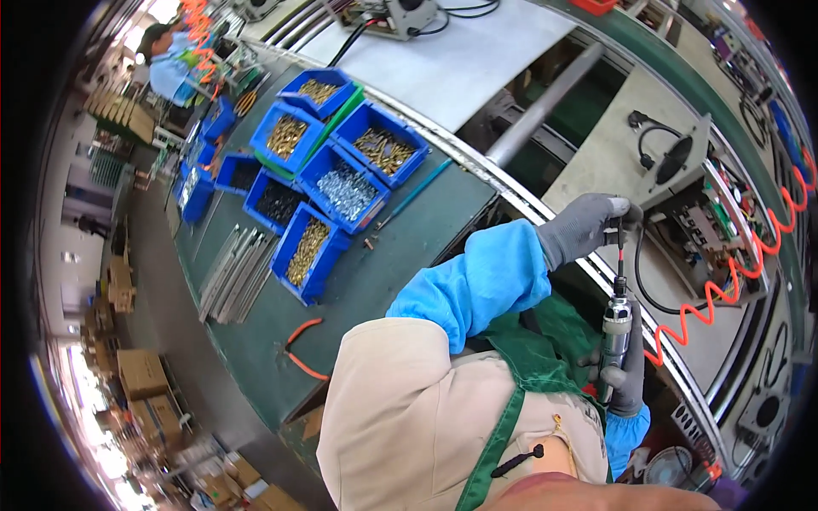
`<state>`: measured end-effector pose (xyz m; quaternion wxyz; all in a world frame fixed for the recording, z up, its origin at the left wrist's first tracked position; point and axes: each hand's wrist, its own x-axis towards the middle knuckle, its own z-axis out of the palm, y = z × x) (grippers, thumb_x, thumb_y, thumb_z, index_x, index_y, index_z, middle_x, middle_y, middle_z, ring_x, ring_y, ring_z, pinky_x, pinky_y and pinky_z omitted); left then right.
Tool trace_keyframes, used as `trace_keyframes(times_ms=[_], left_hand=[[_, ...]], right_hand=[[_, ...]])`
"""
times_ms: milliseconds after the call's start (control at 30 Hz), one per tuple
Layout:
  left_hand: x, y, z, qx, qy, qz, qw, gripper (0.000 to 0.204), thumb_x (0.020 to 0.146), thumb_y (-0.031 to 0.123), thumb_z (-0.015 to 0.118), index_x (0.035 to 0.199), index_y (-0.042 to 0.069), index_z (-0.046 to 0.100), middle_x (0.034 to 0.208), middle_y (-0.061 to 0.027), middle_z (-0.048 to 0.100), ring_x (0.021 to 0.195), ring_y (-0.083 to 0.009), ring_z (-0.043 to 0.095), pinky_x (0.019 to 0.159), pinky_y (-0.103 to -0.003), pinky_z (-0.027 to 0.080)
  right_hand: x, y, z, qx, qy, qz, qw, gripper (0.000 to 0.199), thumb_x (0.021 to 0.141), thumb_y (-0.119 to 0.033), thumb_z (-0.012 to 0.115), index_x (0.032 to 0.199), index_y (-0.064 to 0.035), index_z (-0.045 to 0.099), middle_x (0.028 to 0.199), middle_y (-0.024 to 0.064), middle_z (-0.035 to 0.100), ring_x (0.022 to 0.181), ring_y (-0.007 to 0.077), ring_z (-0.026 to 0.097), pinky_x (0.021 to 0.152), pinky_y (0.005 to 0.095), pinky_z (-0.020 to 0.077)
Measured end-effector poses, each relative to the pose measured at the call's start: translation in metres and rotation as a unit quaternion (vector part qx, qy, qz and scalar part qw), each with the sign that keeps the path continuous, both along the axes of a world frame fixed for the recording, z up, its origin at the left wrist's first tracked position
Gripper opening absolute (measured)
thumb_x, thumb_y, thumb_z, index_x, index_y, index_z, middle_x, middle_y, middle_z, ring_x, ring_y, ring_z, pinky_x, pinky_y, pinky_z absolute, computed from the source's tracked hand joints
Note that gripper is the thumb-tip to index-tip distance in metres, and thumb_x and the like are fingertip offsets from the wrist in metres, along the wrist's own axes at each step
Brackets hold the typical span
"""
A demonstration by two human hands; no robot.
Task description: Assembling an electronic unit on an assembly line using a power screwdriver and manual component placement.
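My left hand (586, 228), in a grey glove below a blue sleeve, is closed at the fingertips around the tip end of a power screwdriver (617, 322). Whatever small dark piece it pinches there is too small to make out. Wrapped round the screwdriver's silver and black body is my right hand (630, 362), also gloved in grey. The tool stands nearly upright in the picture, its thin bit with a red part pointing at the left fingertips. Just right of the fingers sits an open metal case (711, 243) with circuit boards inside and a round black fan grille (674, 160).
Blue bins (345, 187) of brass and silver fasteners stand on the green bench (366, 281). Near them lie metal strips (239, 277), a teal rod (415, 194) and red-handled pliers (294, 349). A red coiled hose (724, 294) crosses beside the case. Another person (170, 68) is far left.
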<state>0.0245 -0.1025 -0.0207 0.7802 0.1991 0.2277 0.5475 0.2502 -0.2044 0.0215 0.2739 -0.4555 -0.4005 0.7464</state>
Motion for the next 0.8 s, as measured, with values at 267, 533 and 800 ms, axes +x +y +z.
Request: trace_keyframes(times_ms=[267, 533, 800], left_hand=[[-0.127, -0.136, 0.056, 0.108, 0.495, 0.107, 0.856, 0.039, 0.089, 0.023, 0.060, 0.120, -0.002, 0.059, 0.115, -0.0128, 0.062, 0.103, -0.0200, 0.059, 0.094, -0.036, 0.045], [-0.302, -0.405, -0.012, -0.462, 0.838, 0.224, 0.186, 0.018, 0.084, 0.022, 0.063, 0.099, 0.015, 0.070, 0.101, -0.0110, 0.067, 0.093, -0.0308, 0.062, 0.082, -0.042, 0.049], [-0.304, -0.417, -0.053, -0.449, 0.847, 0.246, 0.144, 0.019, 0.081, 0.022, 0.067, 0.099, 0.017, 0.069, 0.101, -0.0065, 0.063, 0.099, -0.0267, 0.059, 0.086, -0.038, 0.047]], right_hand=[[-0.034, 0.011, 0.003, 0.093, -0.001, 0.055, 0.994, 0.117, 0.056, -0.040, 0.079, 0.150, -0.0120, 0.016, 0.073, 0.0064, 0.053, 0.051, 0.0125, 0.054, 0.055, 0.0286, 0.0548], [-0.036, 0.011, 0.010, 0.087, -0.037, 0.062, 0.994, 0.114, 0.058, -0.035, 0.078, 0.150, -0.0113, 0.016, 0.079, 0.0072, 0.054, 0.055, 0.0131, 0.056, 0.058, 0.0292, 0.0547], [-0.044, 0.008, 0.007, 0.117, -0.043, 0.068, 0.990, 0.114, 0.060, -0.040, 0.079, 0.151, -0.0134, 0.017, 0.079, 0.0069, 0.052, 0.054, 0.0106, 0.053, 0.055, 0.0268, 0.0522]])
